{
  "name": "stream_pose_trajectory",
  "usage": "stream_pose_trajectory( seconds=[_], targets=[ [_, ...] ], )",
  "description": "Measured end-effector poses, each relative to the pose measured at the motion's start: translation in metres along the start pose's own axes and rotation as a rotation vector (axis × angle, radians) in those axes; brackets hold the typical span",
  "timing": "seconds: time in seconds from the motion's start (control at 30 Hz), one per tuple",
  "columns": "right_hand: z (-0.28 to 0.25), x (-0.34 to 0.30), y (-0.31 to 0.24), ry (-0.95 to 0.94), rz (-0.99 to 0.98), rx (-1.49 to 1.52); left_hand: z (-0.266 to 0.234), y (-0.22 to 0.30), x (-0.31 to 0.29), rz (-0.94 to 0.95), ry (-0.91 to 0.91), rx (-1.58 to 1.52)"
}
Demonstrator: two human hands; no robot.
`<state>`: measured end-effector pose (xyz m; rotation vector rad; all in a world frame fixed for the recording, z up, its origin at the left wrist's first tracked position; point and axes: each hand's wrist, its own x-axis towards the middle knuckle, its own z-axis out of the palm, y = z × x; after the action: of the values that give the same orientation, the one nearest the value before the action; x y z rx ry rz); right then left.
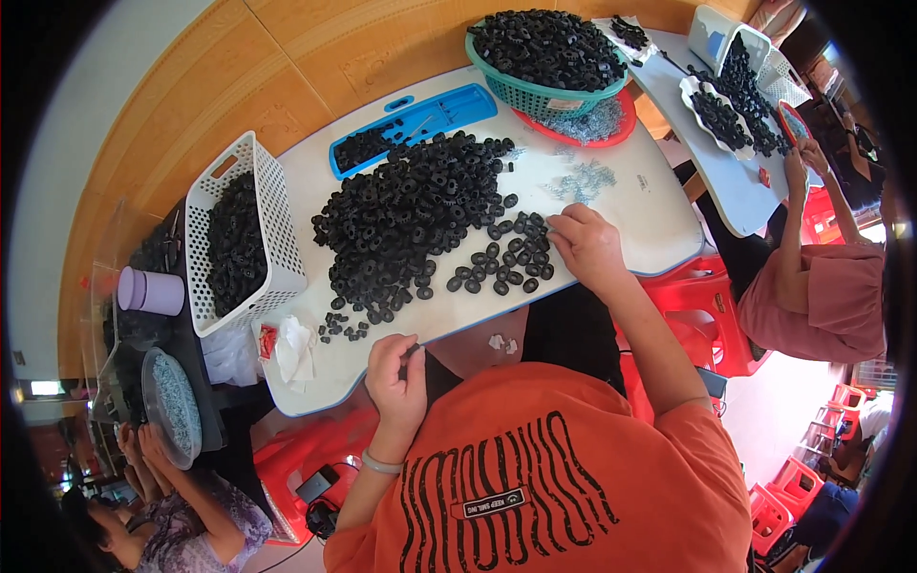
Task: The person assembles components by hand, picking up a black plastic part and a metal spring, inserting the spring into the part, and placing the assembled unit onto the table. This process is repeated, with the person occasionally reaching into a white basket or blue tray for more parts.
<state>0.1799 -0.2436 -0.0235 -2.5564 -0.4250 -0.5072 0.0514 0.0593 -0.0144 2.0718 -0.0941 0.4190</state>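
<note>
Parts (501,260) Within Reach

Picking singly from these scattered parts, clear of the heap (411,201), would likely serve you best. Your left hand (396,387) pinches a black part (413,350) between thumb and fingers (393,347), near the table (659,212). Your right hand (586,244) curls at the scatter's right edge; whether it grips one cannot be told.

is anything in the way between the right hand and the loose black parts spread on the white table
Nothing visible. The right hand is at the right edge of the loose black parts on the white table. The scattered clear pieces lie beyond the hand, off that path.
</note>
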Motion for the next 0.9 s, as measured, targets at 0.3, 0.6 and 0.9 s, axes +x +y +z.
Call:
stream_pose_trajectory(
  seconds=[0.3, 0.6, 0.9],
  targets=[
    [0.009, -0.003, 0.012, 0.017, 0.024, -0.093, 0.007, 0.002, -0.003, -0.028, -0.019, -0.105],
    [-0.026, -0.006, -0.039, 0.06, 0.304, 0.819, 0.002, 0.038, 0.014, -0.305, -0.096, -0.711],
    [-0.068, -0.005, -0.138, -0.269, 0.135, 1.731, -0.011, 0.102, 0.031, -0.182, -0.293, -0.944]
  ],
)
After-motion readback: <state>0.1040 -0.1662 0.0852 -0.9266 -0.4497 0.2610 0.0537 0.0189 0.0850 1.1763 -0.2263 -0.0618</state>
